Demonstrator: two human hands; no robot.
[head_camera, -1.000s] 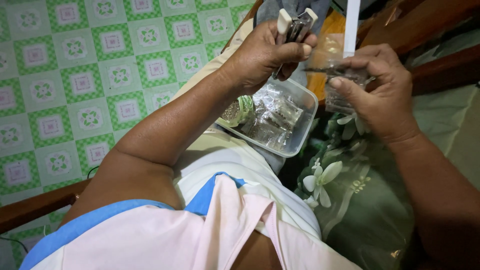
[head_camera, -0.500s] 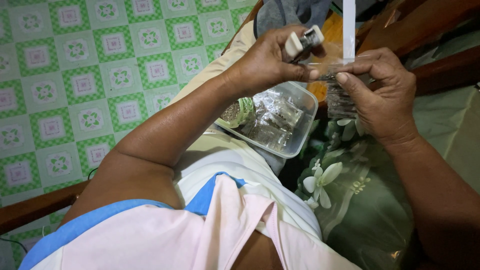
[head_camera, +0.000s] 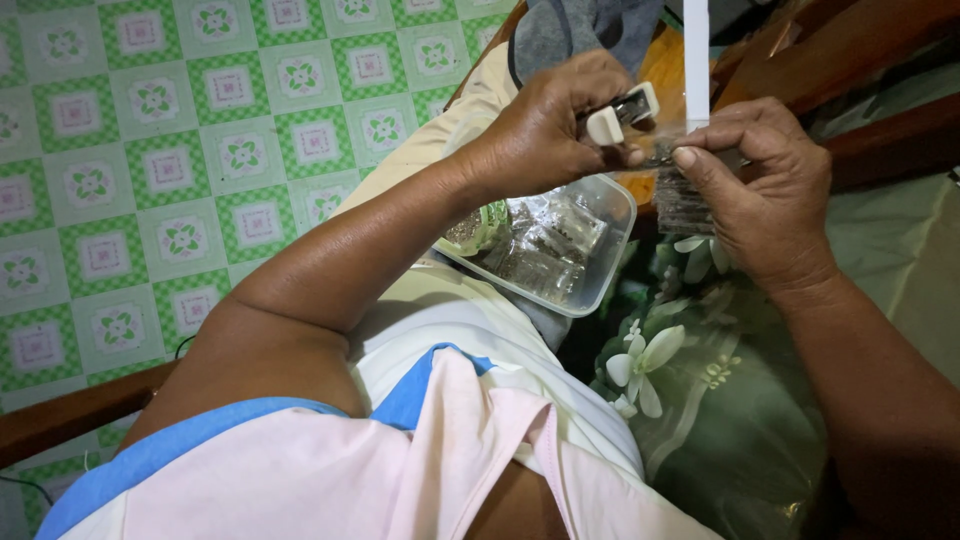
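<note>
Since a moment ago, my left hand (head_camera: 545, 125) has swung the small cream stapler (head_camera: 622, 112) onto the clear plastic packet (head_camera: 685, 195) pinched in my right hand (head_camera: 765, 190), above the clear plastic tub (head_camera: 590, 275). Both grips closed; squeeze squarely across the folded top.

Stapler (head_camera: 622, 112) mostly hidden inside the left hand (head_camera: 545, 130), small clear bag (head_camera: 685, 195) partly covered by the right hand (head_camera: 765, 195), its contents too small to tell, white strip (head_camera: 696, 60) cut by the top edge.
</note>
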